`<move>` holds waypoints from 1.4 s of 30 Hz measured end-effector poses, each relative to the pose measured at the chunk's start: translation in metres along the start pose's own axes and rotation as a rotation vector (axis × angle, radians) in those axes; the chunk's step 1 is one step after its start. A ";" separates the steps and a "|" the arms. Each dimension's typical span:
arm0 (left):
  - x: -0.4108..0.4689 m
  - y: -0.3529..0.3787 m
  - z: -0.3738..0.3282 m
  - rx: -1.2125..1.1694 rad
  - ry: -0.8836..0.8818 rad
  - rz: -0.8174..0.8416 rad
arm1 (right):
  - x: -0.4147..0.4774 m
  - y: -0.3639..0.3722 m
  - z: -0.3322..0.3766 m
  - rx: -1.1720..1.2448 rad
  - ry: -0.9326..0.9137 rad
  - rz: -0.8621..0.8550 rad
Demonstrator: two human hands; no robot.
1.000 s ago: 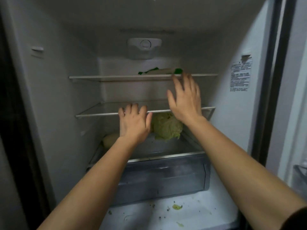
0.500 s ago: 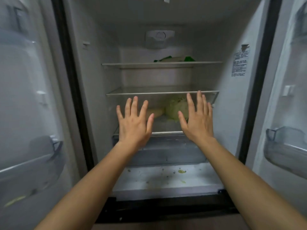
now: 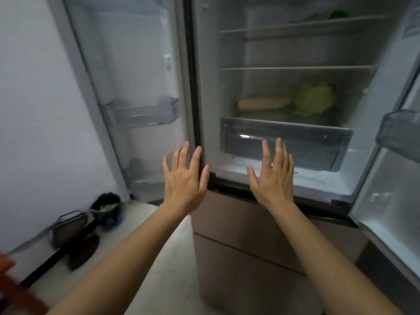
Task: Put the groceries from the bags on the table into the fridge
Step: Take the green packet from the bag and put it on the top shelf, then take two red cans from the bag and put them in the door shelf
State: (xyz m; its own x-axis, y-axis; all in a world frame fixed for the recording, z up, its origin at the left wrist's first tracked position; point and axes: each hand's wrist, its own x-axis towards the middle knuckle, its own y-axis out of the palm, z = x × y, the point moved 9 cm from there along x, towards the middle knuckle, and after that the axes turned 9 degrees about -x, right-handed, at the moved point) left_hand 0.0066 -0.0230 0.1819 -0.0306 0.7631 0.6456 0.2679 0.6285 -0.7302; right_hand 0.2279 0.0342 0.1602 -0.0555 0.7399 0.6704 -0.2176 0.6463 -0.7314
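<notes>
Inside the fridge [image 3: 211,87] we count three groceries already put away. One green cabbage [image 3: 314,98] and one long pale root [image 3: 263,103] lie just beside each other on the cover above the drawer [image 3: 284,142]. Whether they touch we cannot tell. One green item [image 3: 338,14] sits on the upper shelf [image 3: 295,26], too cut off for us to name. The lower shelf [image 3: 295,68] carries nothing we can see. That makes two shelves and one drawer, and the drawer looks bare through its clear front.

Our left hand [image 3: 185,176] and right hand [image 3: 273,178] are raised in front of the fridge's lower edge, palms forward. The fingers of both are straight and spread, holding nothing and touching nothing.

Both doors stand wide, and we can clearly see one bin on the left door [image 3: 141,112] and one on the right [image 3: 397,130]. On the floor by the wall sit one dark bag of scraps [image 3: 106,208] and one grey pan-like thing [image 3: 68,228], which is blurred.

We judge ourselves to be between items, with one drop-off finished and the next not yet picked up. Neither the bags nor the bench is in view. The next move calls for turning away from the fridge, leaving the doors open, and taking another grocery from a bag.
</notes>
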 end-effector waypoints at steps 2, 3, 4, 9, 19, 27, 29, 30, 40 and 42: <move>-0.026 -0.031 0.029 0.062 -0.054 0.016 | -0.013 -0.001 0.040 0.054 -0.051 0.016; -0.039 -0.050 0.047 0.085 -0.087 0.009 | -0.019 -0.003 0.064 0.082 -0.082 0.019; -0.053 -0.070 0.066 0.108 -0.121 -0.002 | -0.024 -0.007 0.090 0.110 -0.114 0.021; -0.134 -0.193 0.185 0.252 -0.296 -0.071 | -0.055 -0.034 0.255 0.276 -0.275 0.016; -0.408 -0.415 0.431 0.541 -0.680 -0.012 | -0.241 -0.063 0.638 0.533 -0.618 0.165; -0.550 -0.515 0.543 0.549 -1.008 -0.096 | -0.348 -0.086 0.838 0.623 -0.862 0.273; -0.571 -0.530 0.571 0.568 -1.041 -0.098 | -0.362 -0.083 0.880 0.657 -0.899 0.291; -0.582 -0.537 0.588 0.577 -1.061 -0.094 | -0.370 -0.080 0.902 0.678 -0.910 0.302; -0.609 -0.581 0.776 0.634 -1.210 0.003 | -0.407 -0.002 1.128 0.783 -0.990 0.479; -0.597 -0.600 0.809 0.656 -1.196 -0.007 | -0.400 0.005 1.172 0.792 -1.015 0.492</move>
State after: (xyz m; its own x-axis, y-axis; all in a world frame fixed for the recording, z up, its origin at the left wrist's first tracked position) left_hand -0.9148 -0.7342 0.0541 -0.9274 0.2121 0.3080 -0.2278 0.3328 -0.9151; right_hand -0.8932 -0.4771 0.0345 -0.8933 0.1791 0.4123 -0.4410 -0.1708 -0.8811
